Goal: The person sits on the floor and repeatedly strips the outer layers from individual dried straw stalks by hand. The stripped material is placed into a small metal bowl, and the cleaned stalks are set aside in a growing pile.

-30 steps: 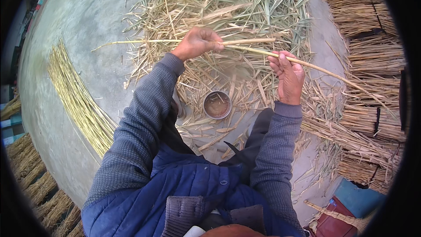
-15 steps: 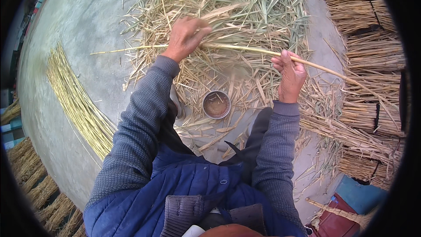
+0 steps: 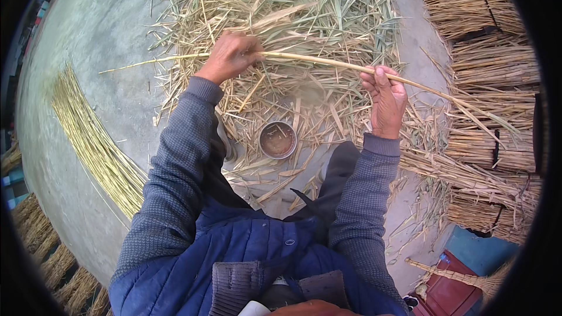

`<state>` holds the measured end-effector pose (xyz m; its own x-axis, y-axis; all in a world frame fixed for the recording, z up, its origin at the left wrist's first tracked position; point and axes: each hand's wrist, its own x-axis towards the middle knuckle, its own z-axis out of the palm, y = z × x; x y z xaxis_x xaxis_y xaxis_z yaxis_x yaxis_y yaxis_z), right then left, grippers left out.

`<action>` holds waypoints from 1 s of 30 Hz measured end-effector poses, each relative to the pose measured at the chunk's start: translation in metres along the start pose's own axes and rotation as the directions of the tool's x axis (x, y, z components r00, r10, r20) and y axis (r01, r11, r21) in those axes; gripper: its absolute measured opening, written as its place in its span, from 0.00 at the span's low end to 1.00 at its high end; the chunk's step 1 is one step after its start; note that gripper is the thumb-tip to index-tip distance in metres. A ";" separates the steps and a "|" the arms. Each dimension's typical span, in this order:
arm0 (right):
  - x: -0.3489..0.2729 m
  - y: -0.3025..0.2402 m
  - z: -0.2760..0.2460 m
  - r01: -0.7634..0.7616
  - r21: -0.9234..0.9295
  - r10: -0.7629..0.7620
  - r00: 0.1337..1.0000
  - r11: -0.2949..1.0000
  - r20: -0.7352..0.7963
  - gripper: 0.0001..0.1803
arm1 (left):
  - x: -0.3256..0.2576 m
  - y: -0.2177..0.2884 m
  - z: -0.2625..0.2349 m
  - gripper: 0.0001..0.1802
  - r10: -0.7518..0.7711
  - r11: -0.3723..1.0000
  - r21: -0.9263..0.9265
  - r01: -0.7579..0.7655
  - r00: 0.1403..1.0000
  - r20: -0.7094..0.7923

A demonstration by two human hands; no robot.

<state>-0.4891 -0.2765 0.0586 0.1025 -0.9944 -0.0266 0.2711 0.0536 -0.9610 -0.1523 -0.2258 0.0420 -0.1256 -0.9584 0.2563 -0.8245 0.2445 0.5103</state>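
A long, thin reed stalk (image 3: 319, 61) stretches across in front of me, held in both hands. Its narrow end points left past my left hand (image 3: 233, 56), which is closed around it. My right hand (image 3: 387, 100) pinches the thicker part between thumb and fingers, palm turned up. Beyond that grip the stalk slopes down to the right, where a loose strip of dry leaf hangs near its end. Beneath both hands spreads a heap of stripped dry leaves (image 3: 293, 17), pale tan and green. A short yellowish piece (image 3: 252, 93) shows just below my left hand.
Between my feet stands a round metal bowl (image 3: 277, 140) with small bits inside. Peeled yellow stalks (image 3: 96, 140) lie fanned on the concrete floor at left. Tied reed bundles (image 3: 492, 70) are stacked along the right; unpeeled stalks (image 3: 456, 172) lie near them. More bundles (image 3: 55, 257) sit lower left.
The view has shifted slightly, moving the bowl and heap leftward in it. My left hand is now closed more firmly on the stalk, and the short yellowish piece has appeared below it.
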 end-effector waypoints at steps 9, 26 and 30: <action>-0.017 0.022 0.037 -0.040 0.002 0.039 0.993 0.999 0.107 0.15 | 0.014 0.058 0.059 0.13 0.112 0.950 -0.247 -0.188 0.950 -0.292; -0.008 0.018 0.013 0.002 0.028 0.000 0.997 1.000 -0.081 0.18 | 0.008 0.016 0.047 0.14 -0.220 0.741 -0.619 0.259 0.965 0.141; -0.008 0.023 0.010 -0.015 -0.008 0.014 0.996 1.000 -0.089 0.17 | 0.010 0.018 0.041 0.08 -0.275 0.664 -0.664 0.343 0.938 0.209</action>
<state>-0.4745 -0.2667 0.0398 0.0207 -0.9977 -0.0643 0.2622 0.0675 -0.9626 -0.1910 -0.2372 0.0198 -0.0063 -0.9974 -0.0714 -0.2244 -0.0682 0.9721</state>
